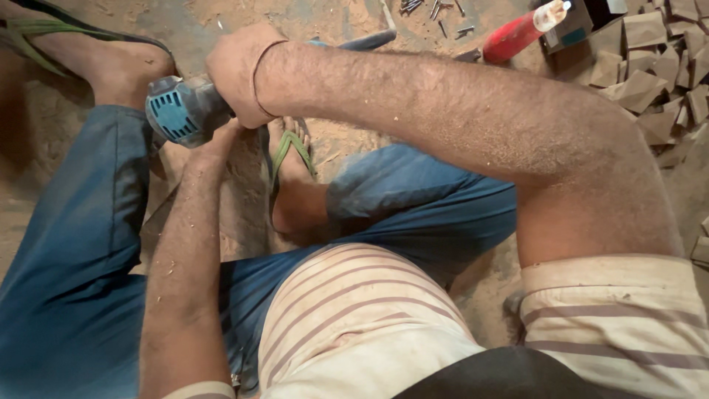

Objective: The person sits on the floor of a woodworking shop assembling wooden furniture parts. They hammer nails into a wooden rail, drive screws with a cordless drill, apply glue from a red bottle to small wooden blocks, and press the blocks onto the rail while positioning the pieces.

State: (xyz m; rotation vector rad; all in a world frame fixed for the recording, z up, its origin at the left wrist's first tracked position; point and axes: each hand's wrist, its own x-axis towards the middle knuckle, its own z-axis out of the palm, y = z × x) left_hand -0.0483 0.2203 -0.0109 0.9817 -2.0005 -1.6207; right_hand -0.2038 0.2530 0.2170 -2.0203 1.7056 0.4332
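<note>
Two hands are on my blue power tool [181,111], up at ten o'clock from my striped shirt [354,318]. My right hand [240,74] is wrapped tight around the tool's body from the top. My left hand [218,140] comes up from under it, but I cannot tell if those fingers are closed, because the tool and my right wrist hide them. The tool's front end is hidden behind my hand, so I cannot see what it touches.

How far along am I? I think a lot of work is done, for sawdust [244,22] lies all over the floor and sticks to my arms. A heap of small wooden blocks [650,74] sits at two o'clock. What is left I cannot tell.

One open cardboard box [583,22] sits at one o'clock, with a red bottle [517,35] lying beside it. I cannot see what is inside the box. Loose nails [436,9] lie at twelve o'clock. My foot in a green sandal [292,159] rests just under the tool.
</note>
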